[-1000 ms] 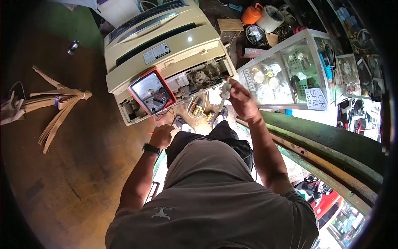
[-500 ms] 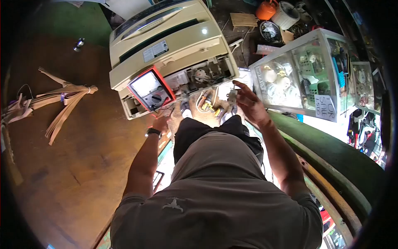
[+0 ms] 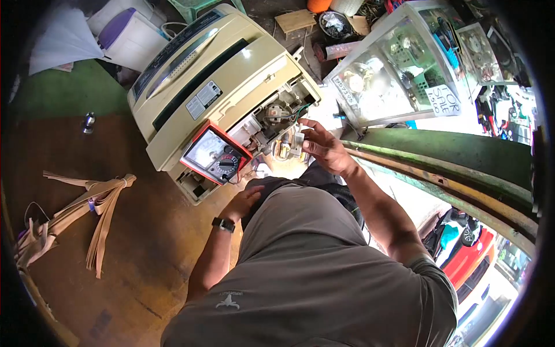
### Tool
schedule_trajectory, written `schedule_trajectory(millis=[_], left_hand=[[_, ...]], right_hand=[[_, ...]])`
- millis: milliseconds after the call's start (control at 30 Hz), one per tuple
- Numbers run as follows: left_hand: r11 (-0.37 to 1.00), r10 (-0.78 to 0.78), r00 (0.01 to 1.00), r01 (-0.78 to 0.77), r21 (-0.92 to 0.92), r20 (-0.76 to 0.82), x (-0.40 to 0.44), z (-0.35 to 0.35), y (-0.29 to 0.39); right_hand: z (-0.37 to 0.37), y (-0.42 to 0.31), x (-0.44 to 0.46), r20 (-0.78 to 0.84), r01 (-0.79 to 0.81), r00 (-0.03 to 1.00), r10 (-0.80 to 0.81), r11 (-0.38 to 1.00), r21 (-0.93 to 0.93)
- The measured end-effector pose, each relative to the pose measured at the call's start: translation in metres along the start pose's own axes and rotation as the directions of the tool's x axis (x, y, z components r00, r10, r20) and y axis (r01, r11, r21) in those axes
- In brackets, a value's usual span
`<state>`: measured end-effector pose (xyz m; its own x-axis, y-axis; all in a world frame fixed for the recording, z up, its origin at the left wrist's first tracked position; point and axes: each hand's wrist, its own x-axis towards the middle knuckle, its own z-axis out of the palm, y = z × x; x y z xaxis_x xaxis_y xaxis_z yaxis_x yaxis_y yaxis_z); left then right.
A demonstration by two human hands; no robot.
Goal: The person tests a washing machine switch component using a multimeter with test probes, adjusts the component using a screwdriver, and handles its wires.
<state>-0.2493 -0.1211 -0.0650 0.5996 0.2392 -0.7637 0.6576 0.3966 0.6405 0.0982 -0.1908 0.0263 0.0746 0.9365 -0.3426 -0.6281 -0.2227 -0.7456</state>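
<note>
A cream washing machine stands tilted in view, its panel open over wiring and parts. On its near edge rests a red-framed analog multimeter. My right hand pinches a small pale component beside the open compartment's right end. My left hand, with a black watch on the wrist, lies against my dark shorts below the multimeter, fingers extended and nothing visible in it. A yellow tool on the floor shows partly behind the component.
A glass case with a "for sale" sign stands at the right, above a green ledge. Tan straps hang at the left. A small wooden stool and a white bin are behind the machine.
My left hand has moved from near the test leads to my shorts, and its fingers have straightened. My right hand still holds the component. The camera view has turned and shifted.
</note>
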Motion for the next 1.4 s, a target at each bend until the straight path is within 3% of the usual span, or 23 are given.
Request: schedule_trajectory(millis=[100, 133, 200, 333, 467, 533, 600, 667, 700, 733, 767, 800, 833, 900, 967, 1000, 1067, 1133, 1200, 1267, 1333, 1400], left_hand=[[0.940, 0.332, 0.940, -0.324, -0.105, 0.072, -0.044, 0.019, 0.116], [0.941, 0.328, 0.942, -0.320, -0.109, 0.068, -0.040, 0.026, 0.134], [0.812, 0.575, 0.803, -0.583, -0.011, -0.156, -0.025, 0.038, 0.162], [0.831, 0.556, 0.823, -0.553, 0.060, -0.115, 0.012, 0.059, 0.191], [0.856, 0.517, 0.837, -0.506, 0.103, -0.179, 0.033, 0.067, 0.189], [0.748, 0.644, 0.728, -0.664, -0.009, -0.237, 0.040, 0.074, 0.179], [0.764, 0.612, 0.749, -0.643, -0.055, -0.253, 0.034, 0.076, 0.183], [0.809, 0.551, 0.766, -0.588, -0.014, -0.332, 0.030, 0.068, 0.180], [0.818, 0.496, 0.792, -0.564, -0.115, -0.355, 0.030, 0.066, 0.182], [0.795, 0.487, 0.776, -0.584, -0.164, -0.402, 0.028, 0.064, 0.183], [0.773, 0.432, 0.801, -0.566, -0.287, -0.415, 0.028, 0.058, 0.184], [0.736, 0.377, 0.826, -0.542, -0.405, -0.420, 0.023, 0.053, 0.191], [0.731, 0.330, 0.821, -0.534, -0.424, -0.465, 0.018, 0.050, 0.199], [0.563, 0.372, 0.818, -0.575, -0.593, -0.439, 0.006, 0.033, 0.206], [0.463, 0.413, 0.798, -0.599, -0.653, -0.439, -0.011, 0.019, 0.222], [0.443, 0.418, 0.791, -0.607, -0.660, -0.447, -0.021, 0.013, 0.233], [0.417, 0.484, 0.747, -0.655, -0.630, -0.456, -0.035, 0.002, 0.249], [0.382, 0.554, 0.682, -0.718, -0.582, -0.477, -0.041, -0.004, 0.262], [0.389, 0.583, 0.646, -0.754, -0.529, -0.492, -0.038, -0.004, 0.268], [0.390, 0.616, 0.608, -0.788, -0.476, -0.501, -0.031, -0.001, 0.274], [0.379, 0.613, 0.601, -0.793, -0.477, -0.513, -0.017, 0.006, 0.274], [0.385, 0.628, 0.596, -0.797, -0.466, -0.500, -0.002, 0.011, 0.272]], right_hand=[[-0.004, 0.002, 0.003, 0.074, 0.029, 0.997, -0.035, 0.996, 0.079], [-0.007, 0.006, 0.002, 0.077, 0.022, 0.997, -0.028, 0.996, 0.081], [-0.013, 0.011, 0.006, 0.091, 0.014, 0.996, -0.021, 0.998, 0.069], [-0.011, 0.005, 0.010, 0.136, 0.130, 0.982, -0.129, 0.992, 0.003], [-0.016, 0.002, 0.010, 0.127, 0.160, 0.979, -0.157, 0.987, -0.013], [-0.019, 0.003, 0.007, 0.133, 0.158, 0.979, -0.152, 0.987, -0.028], [-0.019, 0.001, 0.006, 0.141, 0.141, 0.982, -0.122, 0.981, -0.133], [-0.023, -0.002, 0.004, 0.120, 0.130, 0.986, -0.118, 0.987, -0.094], [-0.026, -0.006, 0.003, 0.035, 0.134, 0.991, -0.130, 0.962, -0.237], [-0.030, -0.009, 0.002, -0.046, 0.125, 0.987, -0.153, 0.919, -0.375], [-0.038, -0.003, 0.003, -0.101, 0.175, 0.954, -0.284, 0.794, -0.582], [-0.043, -0.009, 0.002, -0.120, 0.112, 0.932, -0.342, 0.587, -0.802], [-0.051, -0.002, 0.005, -0.094, 0.135, 0.918, -0.385, 0.527, -0.839], [-0.052, 0.004, 0.007, -0.062, 0.157, 0.906, -0.420, 0.466, -0.871], [-0.041, -0.001, 0.009, -0.016, 0.140, 0.938, -0.345, 0.422, -0.896], [-0.039, 0.001, 0.012, -0.016, 0.141, 0.938, -0.347, 0.423, -0.895], [-0.034, 0.006, 0.021, 0.059, 0.175, 0.901, -0.430, 0.234, -0.956], [-0.031, 0.007, 0.030, 0.046, 0.152, 0.903, -0.428, 0.216, -0.964], [-0.032, 0.006, 0.042, 0.127, 0.143, 0.896, -0.425, 0.006, -0.990], [-0.039, 0.011, 0.050, 0.156, 0.160, 0.898, -0.412, -0.026, -0.987], [-0.047, 0.014, 0.054, 0.262, 0.217, 0.859, -0.440, -0.149, -0.965], [-0.047, 0.013, 0.055, 0.263, 0.244, 0.854, -0.449, -0.101, -0.964]])
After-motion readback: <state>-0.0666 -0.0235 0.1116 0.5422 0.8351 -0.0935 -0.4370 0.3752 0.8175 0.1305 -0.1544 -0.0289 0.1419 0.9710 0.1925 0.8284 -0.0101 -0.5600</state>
